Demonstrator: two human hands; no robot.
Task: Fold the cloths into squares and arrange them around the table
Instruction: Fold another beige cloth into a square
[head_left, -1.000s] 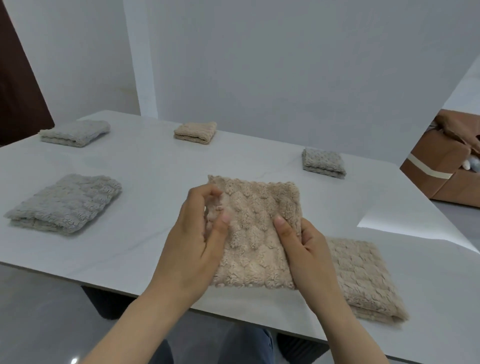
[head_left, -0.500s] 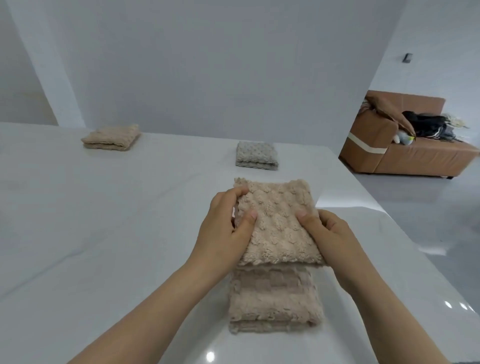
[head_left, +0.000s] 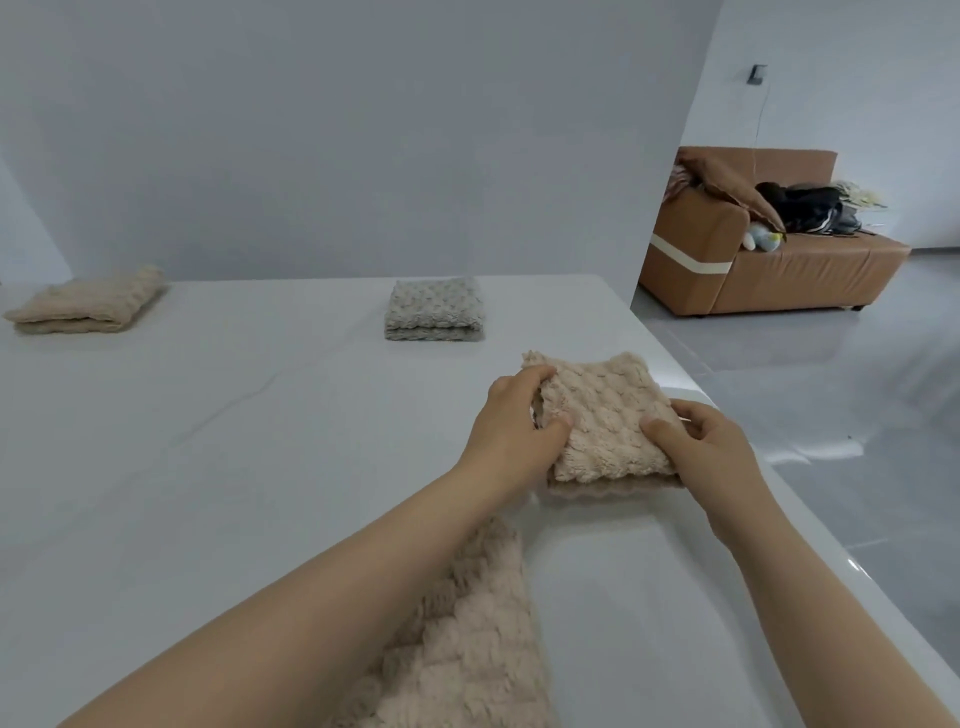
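Hands both on the folded beige cloth, out near the table's right edge. My left hand is curled shut on the cloth's left side, thumb on top and fingers tucked under the upper layer; my right hand pinches the right side the same way, thumb pressed on the pile. The cloth's near edge sits low on the tabletop, the far edge looks slightly lifted, so I judge it is being set down. Just behind my left wrist, toward me, lies another beige cloth, partly under the forearm. Well ahead of my left hand a folded grey cloth rests, and far off to the left a folded beige one. To place this well I would lower the far edge flat before letting go, keep the layers lined up with both thumbs, and square the sides to the table edge. Watch the right side: it is near the rim, so I would not slide it further outward. Release both grips together so the top layer does not spring open.
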